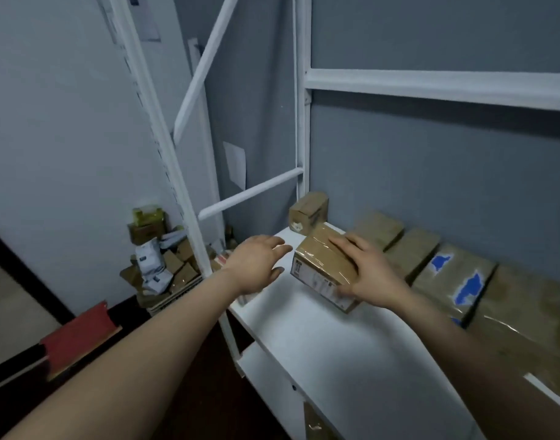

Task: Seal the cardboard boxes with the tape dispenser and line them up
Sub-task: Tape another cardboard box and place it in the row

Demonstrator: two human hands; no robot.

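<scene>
Clasping the right end of a taped cardboard box (320,265), the right hand (370,277) lays its fingers across the top while the thumb presses the labelled near side, so this grip is closed on the box. The box sits at centre frame on the white shelf (320,338), skewed relative to the shelf's edge. The left hand (256,265) hovers just left of the box with fingers spread and relaxed, an open grip holding nothing.

Right of the held box, a row of taped boxes (412,249) lines the grey wall, one of them a box with blue patches (453,281). A small box (308,211) stands in the back corner by the white rack upright (302,122). At left of frame, a heap of cartons (164,265) lies on the floor.
</scene>
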